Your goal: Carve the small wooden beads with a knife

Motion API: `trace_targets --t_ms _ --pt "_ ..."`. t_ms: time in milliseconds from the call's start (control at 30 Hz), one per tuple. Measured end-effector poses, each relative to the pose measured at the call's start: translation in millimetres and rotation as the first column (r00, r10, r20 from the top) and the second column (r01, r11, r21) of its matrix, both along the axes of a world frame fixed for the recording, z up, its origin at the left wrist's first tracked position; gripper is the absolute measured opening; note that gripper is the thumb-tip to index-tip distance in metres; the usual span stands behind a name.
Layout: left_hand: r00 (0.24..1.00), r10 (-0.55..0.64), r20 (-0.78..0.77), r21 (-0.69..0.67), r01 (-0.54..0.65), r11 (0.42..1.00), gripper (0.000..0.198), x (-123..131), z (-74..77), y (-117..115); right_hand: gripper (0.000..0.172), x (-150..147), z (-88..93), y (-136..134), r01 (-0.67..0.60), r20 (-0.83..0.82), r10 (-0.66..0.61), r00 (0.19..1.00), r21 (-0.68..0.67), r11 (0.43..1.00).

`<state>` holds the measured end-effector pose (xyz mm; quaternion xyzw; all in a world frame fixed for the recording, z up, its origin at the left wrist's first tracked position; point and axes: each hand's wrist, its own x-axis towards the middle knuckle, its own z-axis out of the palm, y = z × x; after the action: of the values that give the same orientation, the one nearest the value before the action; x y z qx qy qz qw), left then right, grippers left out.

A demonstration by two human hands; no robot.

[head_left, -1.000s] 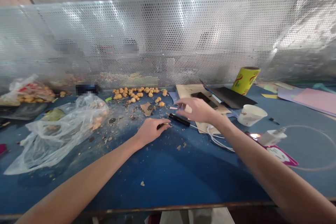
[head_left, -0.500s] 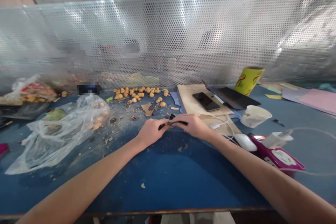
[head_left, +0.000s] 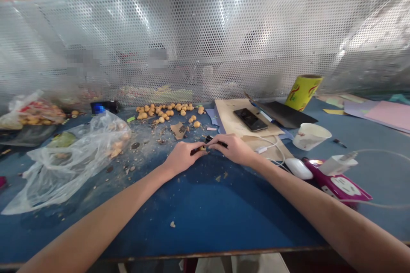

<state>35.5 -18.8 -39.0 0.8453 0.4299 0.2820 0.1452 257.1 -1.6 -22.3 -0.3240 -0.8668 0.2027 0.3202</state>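
Note:
My left hand [head_left: 181,156] is closed over the blue table, its thumb and fingers pinched on a small dark piece [head_left: 195,151] with a yellowish end. Close to its fingertips, my right hand [head_left: 236,148] is closed around a slim black object [head_left: 222,144]. A short black end [head_left: 209,139] shows just beyond the right fingertips; whether it belongs to the same object I cannot tell. Just past the hands lies a torn brown scrap [head_left: 179,130]. Farther back sits a cluster of small round tan fruits [head_left: 169,111], with one fruit [head_left: 197,124] nearer to me.
At left lie a crumpled clear plastic bag [head_left: 64,166] and a propped phone [head_left: 110,107]. Rightward are a black phone [head_left: 250,119] on brown paper, a white cup [head_left: 311,136], a yellow tube [head_left: 303,92] and a purple power strip [head_left: 344,187]. Perforated metal sheeting [head_left: 205,42] borders the back.
The fingertips of my two hands have moved slightly apart, and the yellowish end in my left hand shows more clearly. The view has shifted a little; other things lie as before.

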Motion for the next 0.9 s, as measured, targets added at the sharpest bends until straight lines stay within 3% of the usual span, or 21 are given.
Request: trace_targets --t_ms 200,533,900 --pt "0.998 -0.048 -0.036 0.011 0.048 0.999 0.028 1 4.1 -3 0.016 -5 -1.6 -2 0.015 0.076 -0.018 0.997 0.048 0.999" --pt "0.998 0.049 -0.027 0.051 -0.048 0.998 0.028 3 3.5 -2 0.014 -16 6.4 -15 0.213 -0.023 -0.213 0.977 -0.009 0.977" --pt "0.998 0.058 0.034 0.050 -0.060 0.997 0.020 8 2.1 -2 0.015 -20 2.9 -16 0.250 0.055 -0.251 0.966 0.028 0.968"
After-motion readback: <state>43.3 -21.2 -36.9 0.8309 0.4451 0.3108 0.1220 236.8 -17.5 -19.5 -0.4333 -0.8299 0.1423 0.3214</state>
